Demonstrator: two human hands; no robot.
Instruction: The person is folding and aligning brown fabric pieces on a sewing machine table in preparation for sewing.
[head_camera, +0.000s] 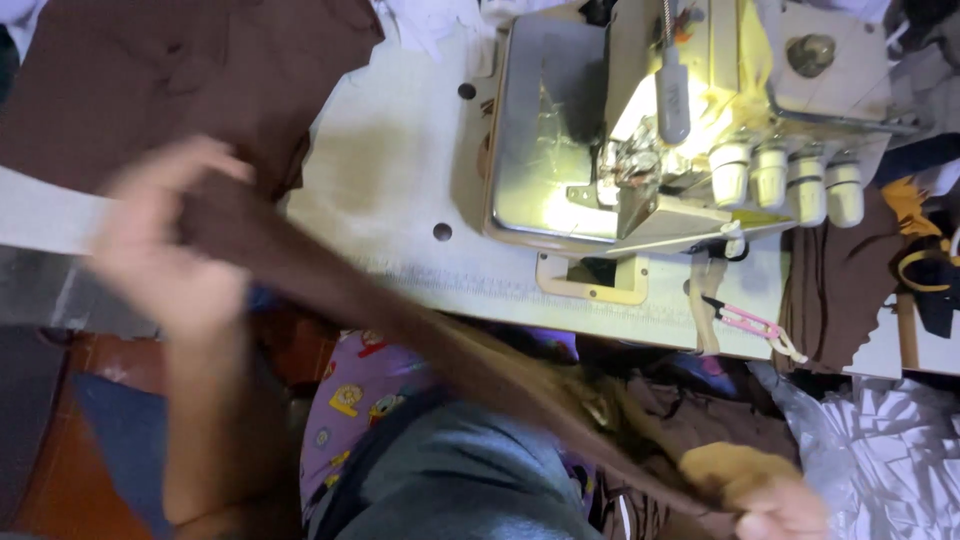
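Note:
My left hand (165, 245) is raised at the left, blurred, gripping one end of a long brown fabric strip (400, 330). The strip runs diagonally down to the lower right, where my right hand (770, 495) holds its other end near the bottom edge. Both hands pull the strip taut in front of the sewing table (400, 170). The overlock sewing machine (680, 130) stands at the upper right, lit at its needle area, apart from both hands.
A pile of brown fabric (180, 80) lies at the table's upper left. Pink thread snips (750, 325) hang at the table's front edge. More brown cloth (840, 290) drapes at the right, grey-white fabric (890, 450) lies lower right. My lap shows grey and patterned purple clothing (370, 400).

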